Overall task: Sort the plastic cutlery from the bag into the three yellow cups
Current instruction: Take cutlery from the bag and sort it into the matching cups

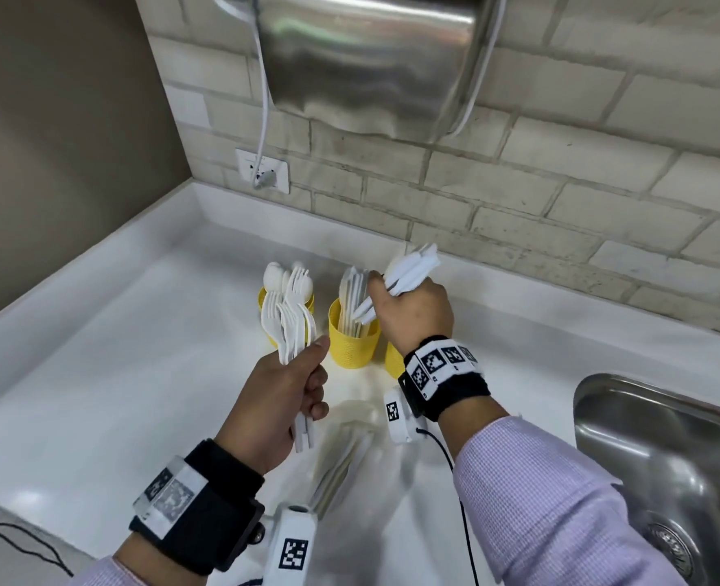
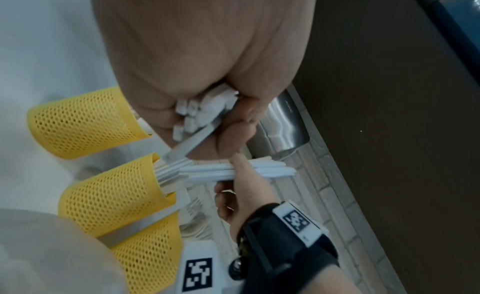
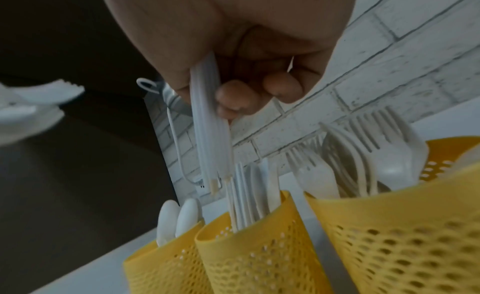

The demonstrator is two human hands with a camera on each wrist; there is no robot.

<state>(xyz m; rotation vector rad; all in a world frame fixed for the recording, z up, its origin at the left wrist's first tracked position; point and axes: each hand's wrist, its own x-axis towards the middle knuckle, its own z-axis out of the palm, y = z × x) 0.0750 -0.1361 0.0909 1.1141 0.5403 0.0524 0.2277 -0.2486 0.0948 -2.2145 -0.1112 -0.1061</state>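
Three yellow mesh cups stand in a row on the white counter. The left cup [image 1: 264,299] holds spoons, the middle cup [image 1: 351,346] knives, and the right cup [image 1: 393,360], half hidden behind my right wrist, holds forks [image 3: 363,154]. My left hand [image 1: 303,387] grips a bundle of white forks [image 1: 292,327] upright in front of the left cup. My right hand [image 1: 396,298] grips a bundle of white cutlery [image 1: 411,268], its lower ends [image 3: 211,146] just above the middle cup [image 3: 259,253]. The clear bag [image 1: 341,463] lies on the counter between my arms.
A steel sink [image 1: 667,458] sits at the right. A steel wall unit [image 1: 371,57] hangs on the brick wall above the cups, its white cord running to an outlet [image 1: 261,169]. A brown wall closes the left side.
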